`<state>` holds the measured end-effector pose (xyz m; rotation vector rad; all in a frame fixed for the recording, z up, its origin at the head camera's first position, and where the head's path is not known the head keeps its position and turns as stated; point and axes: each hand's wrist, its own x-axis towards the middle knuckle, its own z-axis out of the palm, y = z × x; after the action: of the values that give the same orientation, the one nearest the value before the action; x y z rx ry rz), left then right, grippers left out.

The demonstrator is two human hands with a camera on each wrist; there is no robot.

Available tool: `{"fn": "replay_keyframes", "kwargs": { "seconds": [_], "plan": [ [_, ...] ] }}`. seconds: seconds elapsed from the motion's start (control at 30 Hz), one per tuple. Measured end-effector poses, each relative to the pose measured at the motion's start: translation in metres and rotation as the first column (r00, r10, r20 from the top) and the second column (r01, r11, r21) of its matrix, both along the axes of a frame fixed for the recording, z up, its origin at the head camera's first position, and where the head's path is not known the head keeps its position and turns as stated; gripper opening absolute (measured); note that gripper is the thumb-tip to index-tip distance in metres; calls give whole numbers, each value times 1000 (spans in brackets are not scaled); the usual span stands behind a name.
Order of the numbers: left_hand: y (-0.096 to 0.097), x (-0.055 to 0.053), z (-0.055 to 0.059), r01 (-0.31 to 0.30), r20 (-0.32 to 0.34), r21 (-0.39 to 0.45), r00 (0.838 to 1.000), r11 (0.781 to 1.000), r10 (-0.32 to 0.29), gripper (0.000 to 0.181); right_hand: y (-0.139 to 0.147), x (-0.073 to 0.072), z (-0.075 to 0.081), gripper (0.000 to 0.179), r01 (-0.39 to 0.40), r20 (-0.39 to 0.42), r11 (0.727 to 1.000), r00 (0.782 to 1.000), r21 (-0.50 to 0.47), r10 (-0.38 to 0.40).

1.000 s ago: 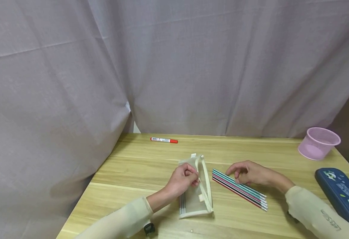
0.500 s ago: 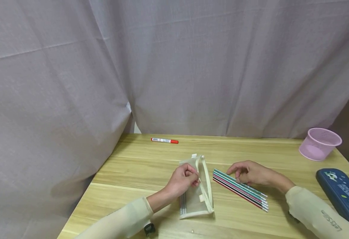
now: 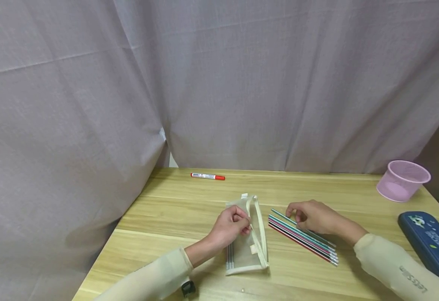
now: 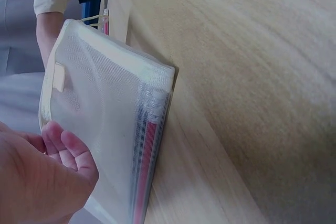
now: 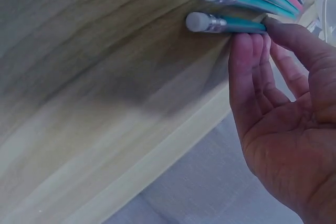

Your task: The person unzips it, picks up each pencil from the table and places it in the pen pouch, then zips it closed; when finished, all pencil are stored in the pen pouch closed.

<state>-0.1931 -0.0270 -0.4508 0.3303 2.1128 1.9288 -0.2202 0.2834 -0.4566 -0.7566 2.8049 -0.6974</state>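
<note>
My left hand [image 3: 230, 225] pinches the open zipper edge of a see-through mesh pencil pouch [image 3: 242, 251]. Inside the pouch, a pencil with a red shaft [image 4: 145, 166] shows through the mesh in the left wrist view. My right hand [image 3: 317, 216] pinches a green pencil [image 3: 282, 216] between thumb and fingers; its white eraser end [image 5: 198, 22] points out in the right wrist view. Beside it, several pencils [image 3: 298, 237] in green, pink, black and red lie side by side on the table, erasers toward the lower right.
A red-and-white marker [image 3: 207, 176] lies near the table's back edge. At the right stand a pink mesh pen cup [image 3: 401, 182] and, in front of it, a dark blue pencil case [image 3: 428, 242] with cartoon prints. Grey curtain [image 3: 219, 92] hangs behind the table [image 3: 159, 217].
My right hand has drawn one green pencil slightly away from the row, leaving a gap at its tip end. The left hand and pouch have stayed in place.
</note>
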Motion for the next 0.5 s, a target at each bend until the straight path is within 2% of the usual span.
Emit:
{"fn": "replay_keyframes", "kwargs": {
  "seconds": [0.17, 0.3, 0.43, 0.5],
  "plan": [
    [0, -1, -1, 2, -5, -1, 1000, 1000, -2, 7, 1, -2, -1, 36, 11, 9, 1000, 1000, 5, -11],
    [1, -1, -2, 7, -5, 1, 1000, 1000, -7, 7, -2, 0, 4, 38, 62, -72, 998, 995, -3, -62],
    [2, 0, -3, 7, -1, 7, 1000, 1000, -7, 7, -11, 3, 15, 40, 122, -178, 987, 974, -102, -138],
    [2, 0, -3, 5, -1, 7, 1000, 1000, -5, 8, -19, 6, 20, 39, 142, -198, 975, 964, -171, -175]
  ]
}}
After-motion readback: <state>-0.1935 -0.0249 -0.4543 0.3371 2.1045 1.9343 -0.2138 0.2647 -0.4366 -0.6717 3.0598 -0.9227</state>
